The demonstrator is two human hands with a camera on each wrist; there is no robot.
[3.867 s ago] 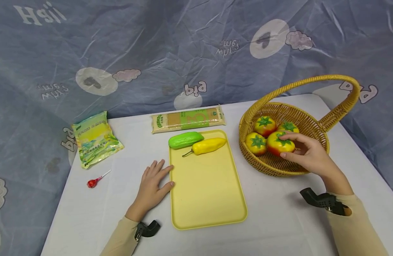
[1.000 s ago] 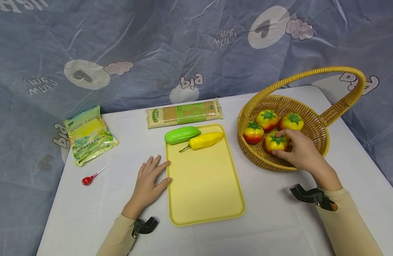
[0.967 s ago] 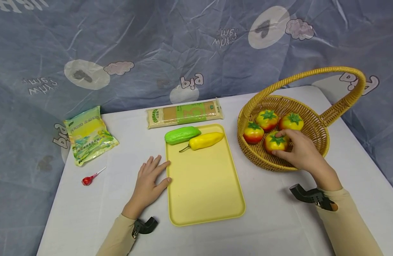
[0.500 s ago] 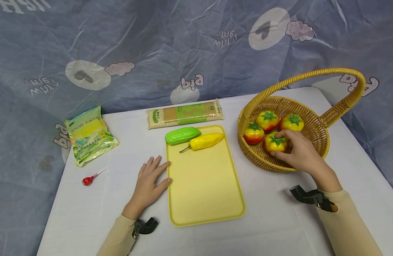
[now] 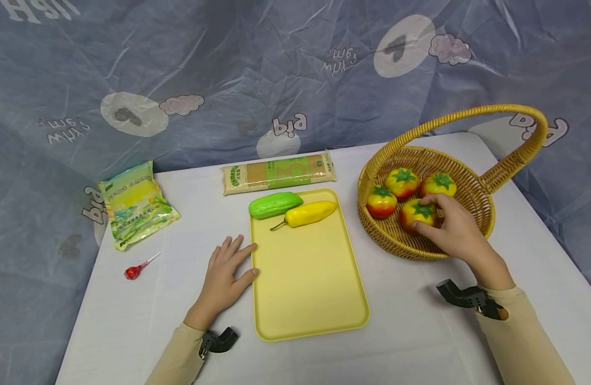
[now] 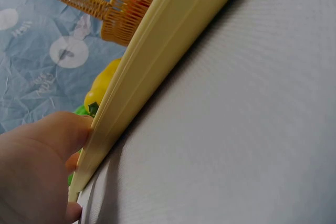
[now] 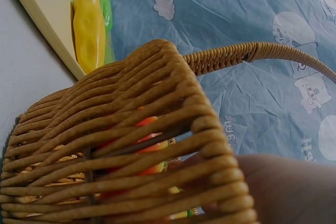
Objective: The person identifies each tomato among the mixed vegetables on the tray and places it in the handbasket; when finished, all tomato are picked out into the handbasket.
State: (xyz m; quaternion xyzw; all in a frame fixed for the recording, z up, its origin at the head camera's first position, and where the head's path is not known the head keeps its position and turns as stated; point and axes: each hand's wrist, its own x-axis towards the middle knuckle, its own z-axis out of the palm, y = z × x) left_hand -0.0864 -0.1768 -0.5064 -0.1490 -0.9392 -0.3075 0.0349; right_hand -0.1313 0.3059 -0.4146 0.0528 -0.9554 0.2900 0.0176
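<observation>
My right hand (image 5: 456,227) reaches into the wicker basket (image 5: 483,219) and holds the front toy tomato (image 5: 417,215), which is yellow and red with a green leafy top. Thumb and forefinger lie on its near and far sides. Several like tomatoes are in the basket, including one at the left wall (image 5: 382,203). In the right wrist view the basket's weave (image 7: 121,145) hides most of that grip. My left hand (image 5: 225,275) lies with fingers spread on the table, thumb and forefinger touching the left rim of the yellow tray (image 5: 309,278).
A green cucumber-like vegetable (image 5: 275,205) and a yellow pepper (image 5: 311,214) lie at the tray's far end. Behind them is a long noodle packet (image 5: 279,172). To the left are a green-yellow bag (image 5: 140,206) and a red lollipop (image 5: 132,272). The basket's tall handle (image 5: 463,113) arches over it.
Since the earliest frame, the held tomato has gone lower in the basket and the others have shifted. In the last half second it moved slightly right. My left hand stays by the tray.
</observation>
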